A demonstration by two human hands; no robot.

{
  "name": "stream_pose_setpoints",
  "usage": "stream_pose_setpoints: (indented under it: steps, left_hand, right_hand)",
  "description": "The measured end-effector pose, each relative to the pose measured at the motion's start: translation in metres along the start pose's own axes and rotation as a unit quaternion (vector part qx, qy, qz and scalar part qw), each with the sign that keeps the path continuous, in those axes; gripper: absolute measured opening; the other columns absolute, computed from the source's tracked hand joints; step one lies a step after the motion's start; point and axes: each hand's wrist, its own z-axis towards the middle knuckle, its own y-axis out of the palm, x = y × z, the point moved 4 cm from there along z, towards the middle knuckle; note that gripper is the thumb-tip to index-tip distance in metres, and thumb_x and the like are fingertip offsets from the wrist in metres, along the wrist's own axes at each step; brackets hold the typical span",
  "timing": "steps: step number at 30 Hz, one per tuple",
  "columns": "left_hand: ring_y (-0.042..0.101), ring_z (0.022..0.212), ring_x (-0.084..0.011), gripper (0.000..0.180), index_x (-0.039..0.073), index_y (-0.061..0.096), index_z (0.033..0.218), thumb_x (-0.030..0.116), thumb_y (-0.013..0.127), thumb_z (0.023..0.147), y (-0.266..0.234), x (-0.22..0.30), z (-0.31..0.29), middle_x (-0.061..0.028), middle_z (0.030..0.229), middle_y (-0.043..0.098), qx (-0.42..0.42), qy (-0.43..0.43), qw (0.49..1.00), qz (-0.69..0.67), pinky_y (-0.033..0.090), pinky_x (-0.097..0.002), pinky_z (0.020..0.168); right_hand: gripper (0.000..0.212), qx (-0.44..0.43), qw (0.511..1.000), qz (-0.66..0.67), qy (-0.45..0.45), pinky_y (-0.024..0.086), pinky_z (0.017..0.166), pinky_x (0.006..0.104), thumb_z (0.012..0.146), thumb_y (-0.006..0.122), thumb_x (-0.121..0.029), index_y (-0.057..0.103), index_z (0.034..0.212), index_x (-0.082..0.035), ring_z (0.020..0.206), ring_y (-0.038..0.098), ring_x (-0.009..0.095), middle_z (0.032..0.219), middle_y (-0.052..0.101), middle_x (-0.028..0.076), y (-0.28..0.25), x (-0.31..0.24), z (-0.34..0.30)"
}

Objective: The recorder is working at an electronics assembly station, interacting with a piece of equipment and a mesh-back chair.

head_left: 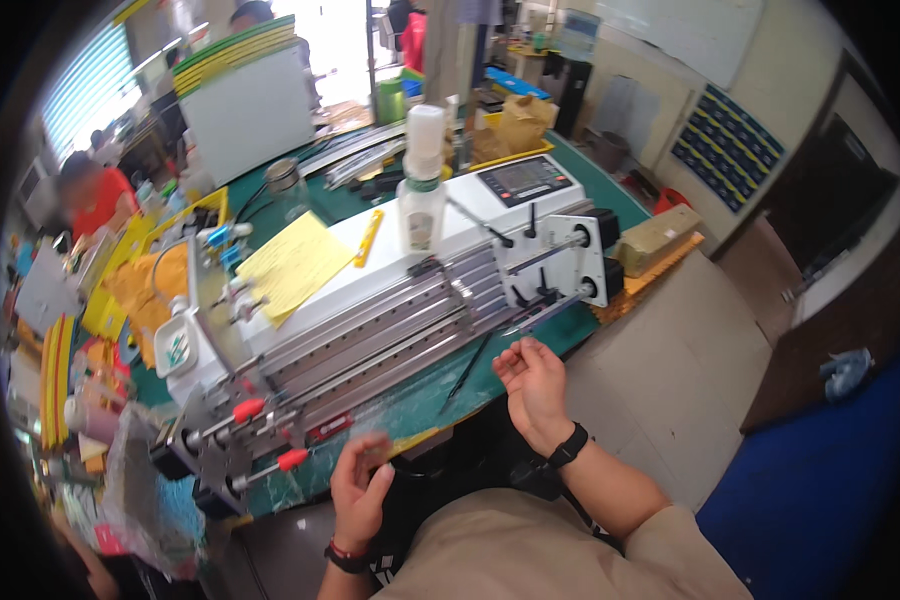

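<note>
A long white bench machine (pixel 355 262) with metal rails (pixel 370 350) lies across the green table. My right hand (pixel 536 392) is raised at the table's front edge, below the machine's white end plate (pixel 560 265). Its fingers are curled together, and anything small between them cannot be made out. My left hand (pixel 360 490) hovers before the front edge, thumb and fingers apart, with nothing visible in it. Beyond it are the machine's red-handled clamps (pixel 292 459) and a small red tool (pixel 330 427). A thin black rod (pixel 467 372) lies on the table between my hands.
On the machine stand a white bottle (pixel 422 200), a yellow paper (pixel 300 265), a yellow cutter knife (pixel 369 238) and a control panel (pixel 523 180). A small white tray (pixel 176 346) sits left. A cardboard box (pixel 660 240) is right. A person in red (pixel 110 200) is at far left.
</note>
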Motion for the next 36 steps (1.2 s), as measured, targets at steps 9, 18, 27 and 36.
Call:
stream_pose_setpoints:
  steps: [9,18,27,36]
  left_hand:
    - [0.068,0.123,-0.0296,0.063,0.002,0.053,0.159,0.032,0.051,0.104,-0.021,0.008,-0.022,-0.0155,0.126,0.074,-0.191,0.012,0.740,-0.645,0.038,-0.0468,0.122]
    - [0.075,0.096,-0.0286,0.028,0.000,0.077,0.118,0.005,0.084,0.091,0.091,0.105,0.020,-0.0163,0.108,0.077,-0.033,0.152,0.924,0.348,0.059,-0.0372,0.083]
    - [0.075,0.086,-0.0281,0.013,0.003,0.077,0.105,0.006,0.081,0.093,0.252,0.080,0.085,-0.0123,0.098,0.078,-0.270,0.118,0.916,0.271,0.057,-0.0363,0.075]
    - [0.074,0.111,-0.0351,0.051,0.003,0.063,0.140,0.002,0.068,0.089,0.370,0.033,0.133,-0.0151,0.148,0.065,-0.293,0.291,0.802,0.431,0.063,-0.0425,0.086]
  right_hand:
    - [0.017,-0.262,0.932,-0.035,0.249,0.043,0.059,0.0243,0.116,0.061,-0.024,0.061,0.107,-0.009,0.063,0.048,0.009,0.090,0.060,0.000,0.012,0.036,-0.040]
    - [0.011,-0.484,0.607,-0.505,-0.378,0.056,0.065,0.0405,0.100,0.072,-0.009,0.064,0.106,-0.005,0.076,0.070,0.029,0.091,0.067,0.014,0.046,-0.042,-0.079]
    - [0.012,-0.297,0.640,-0.568,-0.423,0.055,0.067,0.0426,0.099,0.073,-0.006,0.061,0.102,-0.005,0.078,0.069,0.031,0.088,0.064,0.011,-0.063,-0.176,-0.056]
    - [0.015,0.008,0.699,-0.576,-0.425,0.056,0.074,0.0545,0.108,0.066,-0.014,0.061,0.105,0.000,0.088,0.070,0.047,0.095,0.070,0.022,-0.128,-0.224,0.076]
